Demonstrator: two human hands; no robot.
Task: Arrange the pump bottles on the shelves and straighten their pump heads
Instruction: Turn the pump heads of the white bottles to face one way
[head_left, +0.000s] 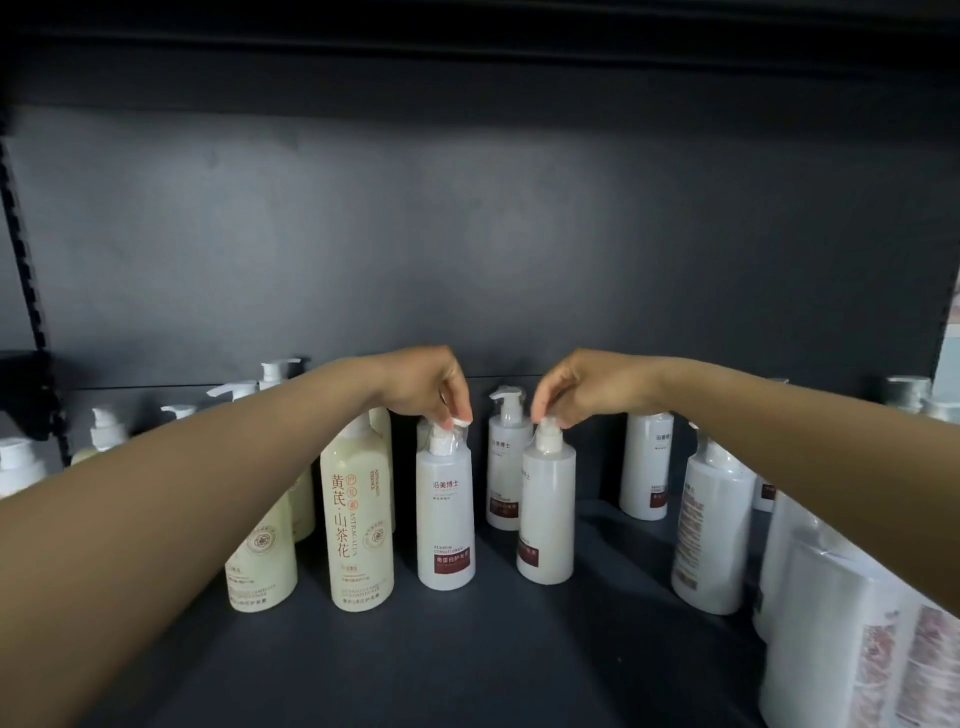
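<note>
Dark grey shelving fills the view, its matte shelf (519, 649) carrying rows of bottles. Both hands are down on pump heads at once! Left hand (431, 384) pinches the white pump head of the tall white cylindrical bottle with the dark red label (445, 525), right at centre; right hand (576, 389) pinches the pump of the matching white bottle (546, 519), just beside it at three o'clock. Each bottle stands upright, long axis vertical, directly under its hand, so a twist looks like the move. At nine o'clock a cream plastic bottle with orange lettering (358, 525) crowds close; behind, at twelve o'clock, another white pump bottle (506, 467) sits near the fingers. Wrapped white bottles (831, 623) stack at four o'clock.
</note>
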